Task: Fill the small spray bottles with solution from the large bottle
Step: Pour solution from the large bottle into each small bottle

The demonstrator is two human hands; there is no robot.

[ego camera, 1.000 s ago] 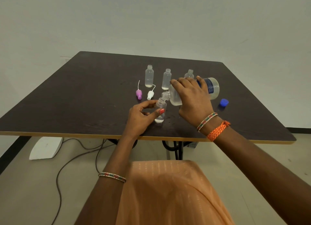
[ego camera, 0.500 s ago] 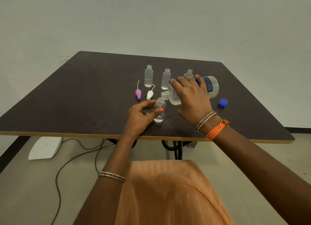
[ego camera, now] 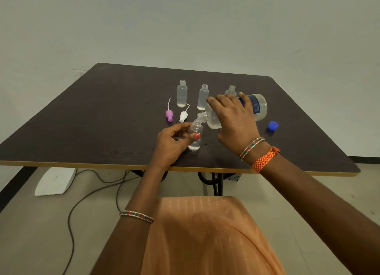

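My right hand (ego camera: 234, 120) grips the large clear bottle (ego camera: 258, 108), tipped on its side with its open neck just over the mouth of a small clear bottle (ego camera: 196, 130). My left hand (ego camera: 172, 143) pinches that small bottle, which stands upright on the dark table (ego camera: 82, 120) with a little liquid at its bottom. Three more small open bottles stand behind: one at the left (ego camera: 182, 93), one in the middle (ego camera: 203, 96), and one (ego camera: 231, 90) partly hidden by my right hand.
A pink spray cap (ego camera: 169, 114) and a white spray cap (ego camera: 183, 115) lie on the table left of the bottles. The blue cap (ego camera: 273, 125) sits to the right. Cables and a white object (ego camera: 54, 181) lie on the floor under the table's near edge.
The large bottle has stayed tipped over the small bottle, shifting only slightly. Both hands keep their holds.
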